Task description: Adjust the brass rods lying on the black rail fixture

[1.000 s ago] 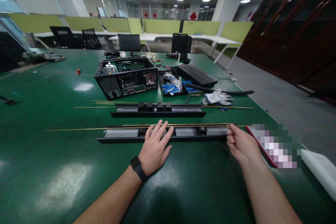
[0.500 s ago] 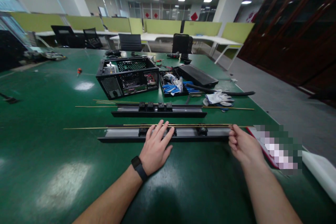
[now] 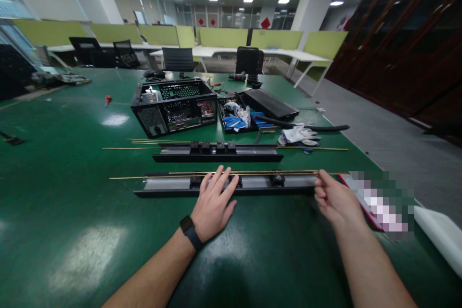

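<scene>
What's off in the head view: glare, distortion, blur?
Head view: bright glare patches on the green table; wide-angle bending toward the edges; left hand flat on the near rail and right hand pinching the brass rod, both sharp; pixelated block at right.

Brass-coloured rods (image 3: 216, 174) lie on a black rail (image 3: 224, 186) over a glossy green table (image 3: 72, 221), white gloves (image 3: 299, 134) behind.

Pulling the brass rod (image 3: 126, 177) further right with the right hand (image 3: 334, 199); left tip now much nearer the near rail (image 3: 169, 184).
</scene>
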Available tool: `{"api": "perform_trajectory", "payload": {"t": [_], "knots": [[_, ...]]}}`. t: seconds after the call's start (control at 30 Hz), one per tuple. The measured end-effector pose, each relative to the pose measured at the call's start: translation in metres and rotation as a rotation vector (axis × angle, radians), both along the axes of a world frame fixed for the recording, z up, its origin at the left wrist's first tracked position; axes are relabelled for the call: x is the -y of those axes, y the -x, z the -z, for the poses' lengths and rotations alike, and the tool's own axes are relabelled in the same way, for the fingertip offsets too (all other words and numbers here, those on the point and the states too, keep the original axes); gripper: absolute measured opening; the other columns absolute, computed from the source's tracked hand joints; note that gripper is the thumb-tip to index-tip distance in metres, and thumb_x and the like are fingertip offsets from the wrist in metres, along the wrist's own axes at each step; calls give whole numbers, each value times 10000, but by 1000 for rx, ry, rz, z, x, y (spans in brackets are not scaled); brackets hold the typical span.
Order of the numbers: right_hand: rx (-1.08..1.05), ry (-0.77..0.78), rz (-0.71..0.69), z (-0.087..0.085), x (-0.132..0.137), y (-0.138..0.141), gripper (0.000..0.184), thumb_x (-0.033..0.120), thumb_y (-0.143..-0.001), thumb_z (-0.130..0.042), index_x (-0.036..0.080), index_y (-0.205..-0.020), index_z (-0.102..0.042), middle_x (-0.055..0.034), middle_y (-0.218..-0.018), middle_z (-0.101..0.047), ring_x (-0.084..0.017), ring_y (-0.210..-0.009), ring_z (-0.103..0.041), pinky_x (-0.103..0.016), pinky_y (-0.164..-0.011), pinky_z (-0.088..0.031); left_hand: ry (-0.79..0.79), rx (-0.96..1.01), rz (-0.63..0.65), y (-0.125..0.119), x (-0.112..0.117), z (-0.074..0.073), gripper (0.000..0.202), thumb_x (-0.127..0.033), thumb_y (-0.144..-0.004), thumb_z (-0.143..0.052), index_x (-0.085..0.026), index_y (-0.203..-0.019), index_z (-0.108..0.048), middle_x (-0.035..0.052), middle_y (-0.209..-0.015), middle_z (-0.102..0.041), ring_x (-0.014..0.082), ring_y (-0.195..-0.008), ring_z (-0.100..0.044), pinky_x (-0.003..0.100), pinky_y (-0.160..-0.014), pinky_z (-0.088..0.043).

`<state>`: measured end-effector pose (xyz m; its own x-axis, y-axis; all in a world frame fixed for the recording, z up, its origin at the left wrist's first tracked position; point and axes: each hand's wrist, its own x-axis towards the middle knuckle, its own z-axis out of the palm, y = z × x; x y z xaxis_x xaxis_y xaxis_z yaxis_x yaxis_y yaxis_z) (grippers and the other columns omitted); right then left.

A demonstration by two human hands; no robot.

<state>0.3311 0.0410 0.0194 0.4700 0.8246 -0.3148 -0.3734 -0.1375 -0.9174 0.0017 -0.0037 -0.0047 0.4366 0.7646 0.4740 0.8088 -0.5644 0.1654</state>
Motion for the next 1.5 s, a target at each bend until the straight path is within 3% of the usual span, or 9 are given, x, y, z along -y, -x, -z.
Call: {"api": "perform_trajectory", "payload": {"t": [0.2,0.37,0.47,0.7,0.93,1.1,1.2,1.4,1.5], "knots": [[20,-7,-173,-2,5,31,290,356,-788,-834,155,-832,-630,25,-596,-583,-34,-311,-354,-129,-231,-198,1,7,-2,-1,1,-3,657,-230,-939,-595,-219,-1562,-385,148,-1617,-389,337,-1537,-271,571,-1217,-242],[-8,8,62,-5,0,11,188,284,-891,-728,168,-800,-610,50,-562,-535,-41,-319,-372,-131,-239,-229,6,10,0,-1,1,-3,645,-228,-942,-590,-216,-1556,-395,150,-1616,-390,336,-1538,-268,571,-1217,-240],[-11,20,96,-5,0,5,191,291,-909,-709,163,-801,-617,42,-569,-550,-39,-320,-370,-132,-238,-226,7,8,-3,0,0,-3,631,-230,-947,-584,-210,-1551,-403,145,-1619,-387,331,-1540,-265,562,-1224,-233],[20,2,-223,-1,6,32,264,341,-801,-823,145,-814,-647,25,-586,-580,-32,-311,-340,-132,-224,-189,5,4,0,-1,0,-2,642,-232,-943,-590,-210,-1555,-396,140,-1624,-378,329,-1543,-258,555,-1229,-224],[-3,30,92,-6,0,5,181,236,-915,-683,165,-774,-594,45,-571,-548,-35,-323,-372,-129,-240,-225,4,-4,-3,0,1,-2,618,-240,-953,-582,-198,-1546,-413,146,-1626,-373,331,-1545,-249,554,-1229,-220],[34,19,-79,-2,4,20,301,377,-840,-790,163,-752,-599,26,-575,-569,-39,-311,-358,-142,-225,-214,7,-2,-4,-1,1,-3,613,-244,-953,-583,-194,-1542,-419,141,-1625,-377,332,-1544,-251,553,-1230,-220],[31,1,-184,1,6,30,318,375,-784,-840,161,-756,-606,30,-573,-568,-35,-308,-351,-137,-220,-199,10,-7,-3,-1,1,-4,619,-247,-953,-586,-196,-1545,-416,142,-1625,-378,333,-1543,-256,557,-1230,-221],[-6,19,38,-3,1,8,210,234,-864,-744,170,-746,-582,49,-571,-541,-34,-328,-379,-125,-241,-231,5,5,1,-1,0,-3,651,-234,-936,-606,-205,-1554,-404,140,-1623,-381,331,-1538,-270,554,-1231,-228],[5,36,48,-4,1,5,175,237,-889,-712,161,-775,-604,40,-580,-556,-36,-324,-375,-130,-240,-225,0,10,4,0,0,-2,652,-231,-935,-606,-206,-1554,-405,140,-1621,-385,332,-1537,-274,554,-1230,-230]]}}
